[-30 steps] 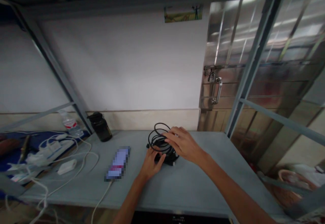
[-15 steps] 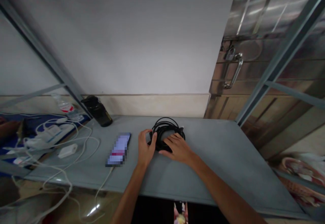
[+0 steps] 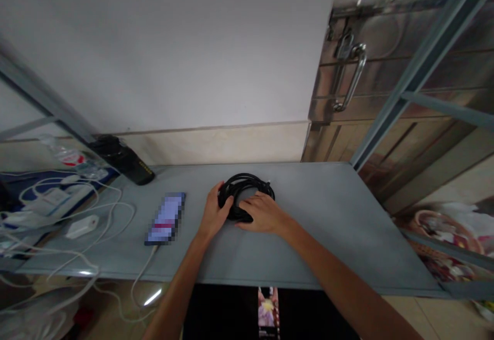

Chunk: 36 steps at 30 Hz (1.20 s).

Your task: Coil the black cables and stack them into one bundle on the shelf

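Observation:
A coiled black cable [image 3: 247, 178] lies on the grey table [image 3: 320, 247], looped into a ring with a small connector near its right side. My left hand [image 3: 214, 210] grips the coil's left edge, thumb on the inner side and fingers around the outside. Across the lower right of the ring, my right hand [image 3: 262, 212] is closed over the strands, with its thumb at the near edge. Its fingertips reach into the coil and are partly hidden.
Left of the coil lies a phone [image 3: 165, 219] with a white cable plugged in. Farther left are a black bottle [image 3: 125, 159], a white adapter [image 3: 82, 226], a clear plastic bottle [image 3: 71, 157] and tangled white cords. Metal posts [image 3: 405, 93] rise at the table's ends.
The view has shifted, so the surroundings sit further left and higher. Both hands stay on the coil, whose loose upper loops now lie closer together.

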Motion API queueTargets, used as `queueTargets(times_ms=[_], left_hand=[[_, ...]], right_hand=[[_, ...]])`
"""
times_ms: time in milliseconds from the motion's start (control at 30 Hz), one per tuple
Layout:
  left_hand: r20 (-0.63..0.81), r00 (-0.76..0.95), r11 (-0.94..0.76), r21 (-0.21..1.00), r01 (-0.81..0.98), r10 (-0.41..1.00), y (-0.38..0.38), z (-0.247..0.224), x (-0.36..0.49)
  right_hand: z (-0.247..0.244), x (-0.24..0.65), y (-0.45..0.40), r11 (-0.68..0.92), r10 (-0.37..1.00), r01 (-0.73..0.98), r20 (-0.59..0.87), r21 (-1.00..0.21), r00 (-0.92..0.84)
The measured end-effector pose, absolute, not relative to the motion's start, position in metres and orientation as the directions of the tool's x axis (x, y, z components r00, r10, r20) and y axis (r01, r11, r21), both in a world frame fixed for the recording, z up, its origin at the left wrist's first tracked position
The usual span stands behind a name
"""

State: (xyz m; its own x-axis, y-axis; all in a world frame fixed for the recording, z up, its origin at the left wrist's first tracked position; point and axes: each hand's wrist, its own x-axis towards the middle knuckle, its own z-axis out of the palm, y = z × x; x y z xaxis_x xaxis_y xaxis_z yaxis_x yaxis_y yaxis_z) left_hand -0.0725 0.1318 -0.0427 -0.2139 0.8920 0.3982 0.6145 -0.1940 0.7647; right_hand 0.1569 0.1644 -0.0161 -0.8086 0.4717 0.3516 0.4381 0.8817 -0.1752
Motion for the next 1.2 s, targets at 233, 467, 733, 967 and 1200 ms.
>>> queueTargets(times_ms=[233, 467, 733, 967, 1200], left_hand=[[0.239, -0.035, -0.19, 0.842, 0.504, 0.97, 0.174, -0.024, -0.046], [0.301, 0.014, -0.268, 0.826, 0.496, 0.954, 0.188, -0.024, -0.005], [0.297, 0.059, -0.289, 0.834, 0.47, 0.953, 0.175, -0.018, -0.011], [0.267, 0.076, -0.271, 0.844, 0.463, 0.961, 0.176, -0.02, -0.015], [0.239, 0.115, -0.265, 0.864, 0.428, 0.964, 0.166, -0.008, -0.01]], right_hand=[[-0.007, 0.198, 0.176, 0.87, 0.486, 0.43, 0.278, -0.24, -0.828], [-0.022, 0.246, 0.21, 0.712, 0.696, 0.347, 0.551, -0.61, -0.459], [-0.044, 0.252, 0.232, 0.491, 0.867, 0.364, 0.483, -0.791, -0.12], [-0.04, 0.257, 0.232, 0.407, 0.907, 0.334, 0.334, -0.85, -0.255], [-0.033, 0.258, 0.228, 0.371, 0.921, 0.303, 0.305, -0.878, -0.242]])
